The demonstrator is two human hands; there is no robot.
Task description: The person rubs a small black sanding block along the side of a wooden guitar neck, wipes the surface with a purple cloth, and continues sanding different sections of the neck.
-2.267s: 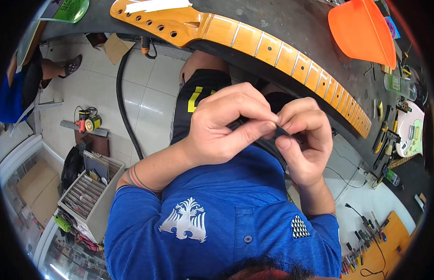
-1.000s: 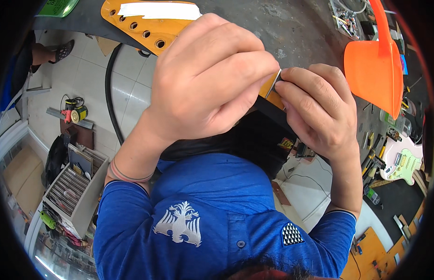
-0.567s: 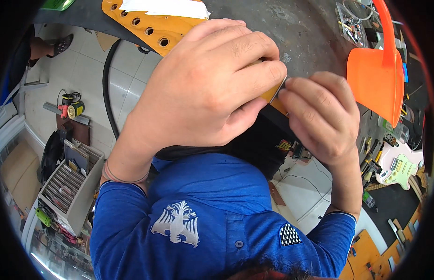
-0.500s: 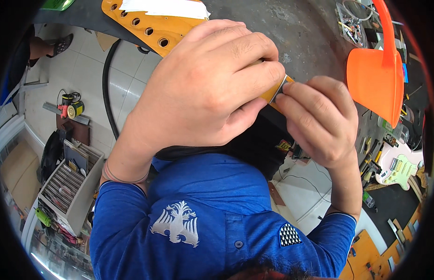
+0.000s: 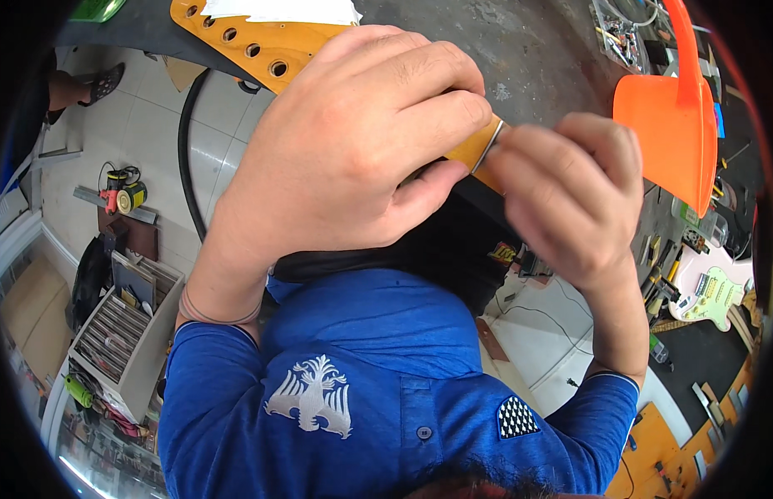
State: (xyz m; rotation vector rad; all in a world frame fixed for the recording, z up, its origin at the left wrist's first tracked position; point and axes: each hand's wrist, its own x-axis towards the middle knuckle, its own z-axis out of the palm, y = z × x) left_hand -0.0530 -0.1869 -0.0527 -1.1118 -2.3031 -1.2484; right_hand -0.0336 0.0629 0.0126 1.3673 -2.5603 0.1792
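Observation:
A yellow-amber guitar neck (image 5: 262, 25) crosses the top of the view, its headstock showing several tuner holes and a white covering (image 5: 278, 12). My left hand (image 5: 361, 150) is closed over the neck, fingers curled across it and hiding much of the fretboard. A metal fret (image 5: 486, 143) shows just right of its fingertips. My right hand (image 5: 569, 191), smeared by motion, has its fingers bent together at that fret; whatever small thing they pinch is hidden.
On the dark bench (image 5: 519, 46) sit an orange scoop (image 5: 661, 133), a clear parts box (image 5: 621, 37) and, at right, a pale pink guitar body (image 5: 711, 299). Below left are red-and-yellow tools (image 5: 120, 193), a drawer unit (image 5: 133, 333) and another person's foot (image 5: 104, 83).
From holding a small dark piece above my lap, both hands have moved up onto the neck. In the last half second my right hand has shifted slightly rightward and blurred.

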